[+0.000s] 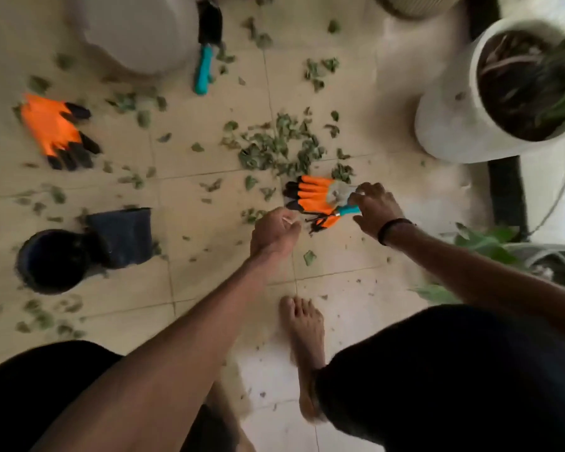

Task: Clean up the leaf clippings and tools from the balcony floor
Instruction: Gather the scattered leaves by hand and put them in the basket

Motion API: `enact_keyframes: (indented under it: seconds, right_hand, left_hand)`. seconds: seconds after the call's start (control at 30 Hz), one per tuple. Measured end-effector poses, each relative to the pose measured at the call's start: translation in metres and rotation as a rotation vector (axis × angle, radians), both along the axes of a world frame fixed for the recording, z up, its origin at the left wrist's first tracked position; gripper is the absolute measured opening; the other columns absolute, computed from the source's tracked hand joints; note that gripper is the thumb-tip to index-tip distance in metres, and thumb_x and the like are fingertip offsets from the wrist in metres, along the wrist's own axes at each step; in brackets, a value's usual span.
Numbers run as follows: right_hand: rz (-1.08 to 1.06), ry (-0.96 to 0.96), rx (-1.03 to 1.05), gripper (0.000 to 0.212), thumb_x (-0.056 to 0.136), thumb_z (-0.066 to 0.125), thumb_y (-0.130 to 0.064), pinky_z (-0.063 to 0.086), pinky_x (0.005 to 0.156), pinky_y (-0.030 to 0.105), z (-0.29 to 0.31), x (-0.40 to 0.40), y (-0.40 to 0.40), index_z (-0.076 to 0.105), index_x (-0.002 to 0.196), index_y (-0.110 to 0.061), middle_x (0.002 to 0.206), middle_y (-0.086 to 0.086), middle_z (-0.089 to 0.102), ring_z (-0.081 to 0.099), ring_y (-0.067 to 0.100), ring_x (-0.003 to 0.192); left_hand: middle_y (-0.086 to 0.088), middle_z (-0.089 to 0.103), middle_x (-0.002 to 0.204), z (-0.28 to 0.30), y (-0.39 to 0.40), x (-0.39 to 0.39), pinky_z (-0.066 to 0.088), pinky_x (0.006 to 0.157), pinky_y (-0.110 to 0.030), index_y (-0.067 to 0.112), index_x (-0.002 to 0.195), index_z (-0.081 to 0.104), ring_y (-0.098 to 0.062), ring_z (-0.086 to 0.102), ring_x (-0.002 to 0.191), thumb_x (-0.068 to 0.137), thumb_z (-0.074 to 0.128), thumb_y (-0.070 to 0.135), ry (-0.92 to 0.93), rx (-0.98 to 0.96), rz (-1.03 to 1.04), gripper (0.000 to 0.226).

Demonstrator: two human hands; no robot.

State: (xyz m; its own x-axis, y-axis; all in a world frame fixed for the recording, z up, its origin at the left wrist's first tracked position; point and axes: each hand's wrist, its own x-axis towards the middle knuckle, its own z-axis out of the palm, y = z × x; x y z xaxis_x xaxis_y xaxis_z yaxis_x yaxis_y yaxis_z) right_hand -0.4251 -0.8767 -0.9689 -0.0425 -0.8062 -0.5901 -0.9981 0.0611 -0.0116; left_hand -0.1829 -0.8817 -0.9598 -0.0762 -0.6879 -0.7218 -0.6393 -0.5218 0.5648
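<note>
Gripping an orange, black-tipped glove [313, 194] at its cuff, right hand [374, 208]; left hand [274, 231] loosely curled, empty.

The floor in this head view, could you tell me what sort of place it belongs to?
Most likely a home balcony used for potted gardening: a tiled floor, a white planter holding a plant, and scattered leaf clippings beside an orange gardening glove.

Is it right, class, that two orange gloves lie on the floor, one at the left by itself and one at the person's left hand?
Not quite. The head view shows the second orange glove at the right hand, not the left; the other orange glove lies alone at the left.
</note>
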Motion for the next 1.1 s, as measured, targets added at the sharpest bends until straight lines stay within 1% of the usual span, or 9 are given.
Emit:
enact_keyframes:
  seconds: [0.1,0.2,0.27,0.4,0.53,0.7,0.83,0.97,1.1]
  right_hand:
    - [0.111,0.020,-0.026,0.049,0.087,0.067,-0.012,0.039,0.104,0.049,-0.052,-0.009,-0.004,0.060,0.135,-0.023,0.150,0.015,0.042,0.038,0.041,0.134]
    - [0.220,-0.016,-0.199,0.045,0.083,0.067,-0.003,0.047,0.095,0.049,-0.081,-0.019,-0.009,0.067,0.125,-0.021,0.128,0.014,0.056,0.053,0.043,0.115]
    - [0.296,-0.048,-0.296,0.039,0.081,0.072,-0.003,0.052,0.086,0.049,-0.084,-0.025,-0.010,0.069,0.117,-0.016,0.110,0.014,0.064,0.061,0.042,0.101]
    - [0.343,-0.192,-0.462,0.025,0.089,0.068,-0.009,0.052,0.084,0.047,-0.056,-0.030,0.000,0.068,0.114,-0.009,0.104,0.013,0.066,0.061,0.038,0.094]
    - [0.183,-0.310,-0.546,0.021,0.099,0.060,-0.018,0.049,0.085,0.044,-0.018,-0.029,0.028,0.068,0.112,-0.004,0.104,0.012,0.067,0.061,0.034,0.092]
    - [-0.130,-0.339,-0.565,0.016,0.096,0.058,-0.016,0.050,0.078,0.040,0.014,-0.022,0.109,0.067,0.106,-0.006,0.099,0.007,0.064,0.060,0.027,0.086]
    - [-0.279,-0.262,-0.552,0.019,0.089,0.060,0.004,0.050,0.082,0.037,0.010,-0.023,0.202,0.066,0.105,-0.002,0.106,0.008,0.061,0.059,0.028,0.093]
    - [-0.355,-0.182,-0.602,0.020,0.095,0.048,-0.007,0.046,0.083,0.038,0.008,-0.006,0.251,0.062,0.108,-0.012,0.107,0.010,0.059,0.064,0.042,0.093]
    - [-0.354,-0.134,-0.652,0.033,0.086,0.048,-0.015,0.049,0.075,0.044,-0.006,0.010,0.254,0.051,0.116,-0.027,0.101,0.008,0.054,0.062,0.040,0.086]
  left_hand:
    - [0.002,0.073,0.105,-0.053,-0.013,-0.010,0.055,0.081,-0.031,0.025,0.109,0.070,-0.019,0.068,0.096,0.090,0.069,0.036,0.018,-0.028,-0.136,0.022]
    - [0.006,0.074,0.097,-0.088,-0.029,-0.024,0.048,0.070,-0.026,0.026,0.101,0.071,-0.018,0.069,0.091,0.091,0.066,0.035,-0.002,-0.135,-0.168,0.014]
    - [0.002,0.075,0.091,-0.100,-0.041,-0.031,0.051,0.070,-0.029,0.026,0.096,0.071,-0.021,0.071,0.087,0.094,0.062,0.034,0.009,-0.235,-0.134,0.012]
    - [-0.007,0.075,0.087,-0.104,-0.063,-0.036,0.056,0.076,-0.041,0.019,0.094,0.071,-0.030,0.071,0.086,0.099,0.048,0.048,0.037,-0.435,0.006,0.038]
    - [0.000,0.071,0.068,-0.094,-0.078,-0.045,0.056,0.071,-0.037,0.023,0.073,0.071,-0.028,0.071,0.072,0.096,0.032,0.064,0.153,-0.338,0.206,0.061]
    - [0.005,0.061,0.047,-0.096,-0.067,-0.057,0.049,0.062,-0.035,0.023,0.064,0.072,-0.017,0.056,0.047,0.097,0.033,0.067,0.317,-0.171,0.132,0.068]
    - [0.005,0.063,0.048,-0.100,-0.048,-0.062,0.056,0.067,-0.040,0.022,0.065,0.071,-0.019,0.060,0.050,0.099,0.035,0.065,0.352,-0.204,0.049,0.065]
    - [0.003,0.066,0.053,-0.096,-0.027,-0.061,0.059,0.067,-0.037,0.018,0.073,0.072,-0.019,0.066,0.054,0.104,0.036,0.059,0.331,-0.229,-0.084,0.063]
    - [0.005,0.069,0.062,-0.101,-0.015,-0.056,0.059,0.068,-0.034,0.020,0.079,0.072,-0.017,0.068,0.063,0.103,0.041,0.055,0.273,-0.322,-0.284,0.053]
